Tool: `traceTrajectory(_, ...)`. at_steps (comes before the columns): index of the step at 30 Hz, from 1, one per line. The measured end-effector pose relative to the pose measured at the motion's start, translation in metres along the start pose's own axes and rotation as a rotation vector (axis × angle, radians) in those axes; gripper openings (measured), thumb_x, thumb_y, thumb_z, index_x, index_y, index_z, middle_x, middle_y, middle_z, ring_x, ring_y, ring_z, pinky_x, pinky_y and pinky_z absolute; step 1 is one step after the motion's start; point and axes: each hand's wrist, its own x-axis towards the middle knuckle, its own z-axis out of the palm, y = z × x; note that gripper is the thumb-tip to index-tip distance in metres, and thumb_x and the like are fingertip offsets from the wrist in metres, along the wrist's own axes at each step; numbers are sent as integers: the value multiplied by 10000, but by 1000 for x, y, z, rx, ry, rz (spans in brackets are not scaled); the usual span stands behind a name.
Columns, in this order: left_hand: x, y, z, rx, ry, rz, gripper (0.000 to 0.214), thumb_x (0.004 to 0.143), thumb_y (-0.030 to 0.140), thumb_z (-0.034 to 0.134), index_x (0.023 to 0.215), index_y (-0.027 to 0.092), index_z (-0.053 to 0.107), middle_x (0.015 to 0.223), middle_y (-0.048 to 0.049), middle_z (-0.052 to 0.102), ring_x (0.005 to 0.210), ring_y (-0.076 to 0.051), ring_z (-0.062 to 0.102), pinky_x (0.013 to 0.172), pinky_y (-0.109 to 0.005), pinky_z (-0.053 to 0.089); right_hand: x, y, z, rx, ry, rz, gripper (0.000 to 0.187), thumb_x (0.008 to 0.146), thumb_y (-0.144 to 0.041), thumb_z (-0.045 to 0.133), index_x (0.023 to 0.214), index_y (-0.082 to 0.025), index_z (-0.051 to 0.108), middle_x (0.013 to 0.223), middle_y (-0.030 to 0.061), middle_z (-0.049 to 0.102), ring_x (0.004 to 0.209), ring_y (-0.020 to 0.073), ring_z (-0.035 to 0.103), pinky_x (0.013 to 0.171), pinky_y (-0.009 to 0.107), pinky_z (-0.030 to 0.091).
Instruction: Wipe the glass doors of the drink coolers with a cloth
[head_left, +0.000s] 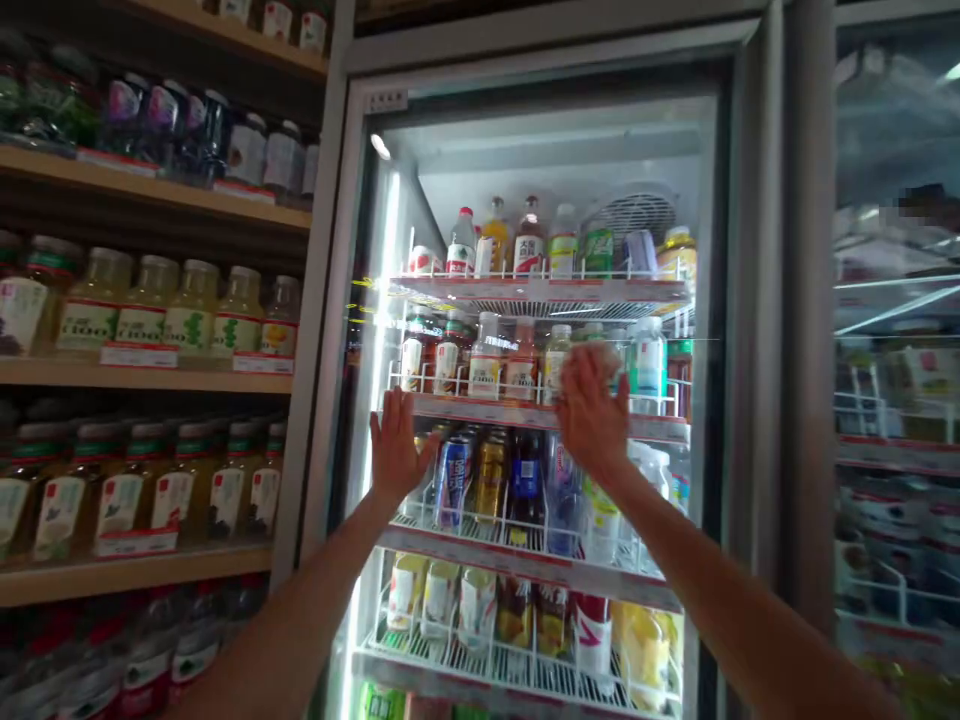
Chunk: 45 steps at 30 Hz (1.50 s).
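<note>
Both my arms reach forward to the glass door of a lit drinks fridge. My left hand lies flat on the glass near the door's left edge, fingers stretched upward, holding nothing. My right hand is also spread open against the glass near the middle, slightly blurred, in front of the second shelf. Behind the glass stand bottles on the top wire shelf, more bottles on the second shelf, cans on the third, and bottles below.
Wooden shelves on the left carry rows of juice bottles with price tags. A second glass-door fridge stands to the right, past a grey door frame.
</note>
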Motion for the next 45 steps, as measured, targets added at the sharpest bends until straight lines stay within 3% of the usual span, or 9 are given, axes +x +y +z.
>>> traceTrajectory(4,-1,-1,1,27,-8,-7,730,879,540,317,1445,120,127,1490,-188,208,1397,-275,133,1113,-488,109,-11,-8,-13,78,-125,-260,506,908,-313,363,1400,-218,298,1427,77,388,1328,214,325,1102,511,160)
traceTrajectory(9,-2,-1,2,43,-18,-13,732,879,557,290,1443,115,138,1494,-183,202,1401,-264,114,1121,-468,88,10,18,-11,51,-34,57,552,897,-312,362,1420,-172,255,1463,145,299,1342,304,281,1047,624,168)
traceTrajectory(11,-2,-1,2,48,-19,-9,733,879,556,294,1441,109,146,1492,-186,208,1402,-262,114,1121,-462,85,9,-8,-3,90,-93,14,536,897,-307,355,1414,-185,277,1474,122,284,1346,299,267,1059,608,181)
traceTrajectory(17,-2,-1,0,61,-5,-9,738,874,558,315,1432,97,172,1472,-196,259,1397,-255,146,1120,-446,107,-8,-95,15,257,-265,-535,473,898,-319,386,1359,-210,368,1462,37,333,1320,235,320,1112,530,182)
traceTrajectory(22,-3,-3,0,65,-26,-22,741,868,577,300,1437,123,163,1474,-180,264,1394,-252,157,1119,-451,119,43,-76,24,255,-182,-303,492,896,-283,381,1376,-184,345,1471,89,304,1361,259,248,1117,569,99)
traceTrajectory(24,-3,-3,0,62,-30,-29,742,865,580,302,1438,129,164,1475,-174,264,1395,-249,155,1121,-449,120,50,-78,26,277,-212,-342,492,888,-269,392,1372,-192,353,1470,81,307,1368,254,234,1124,561,93)
traceTrajectory(29,-2,-1,-1,33,-30,-50,747,856,592,314,1429,126,204,1480,-168,257,1393,-253,163,1126,-447,107,15,-112,23,350,-338,-619,464,896,-267,383,1352,-181,379,1472,51,310,1350,231,278,1134,525,139)
traceTrajectory(41,-3,0,-3,58,-110,-73,784,854,624,234,1420,82,211,1491,-180,219,1407,-238,96,1129,-437,90,-26,-132,22,449,-392,-616,450,895,-242,377,1341,-186,385,1490,42,270,1365,230,250,1144,499,148)
traceTrajectory(45,-3,1,-1,35,-116,-91,775,854,614,247,1428,95,191,1500,-166,199,1408,-241,86,1131,-448,73,-34,-104,13,436,-407,-668,489,894,-257,393,1378,-231,327,1489,16,275,1356,212,270,1147,486,150)
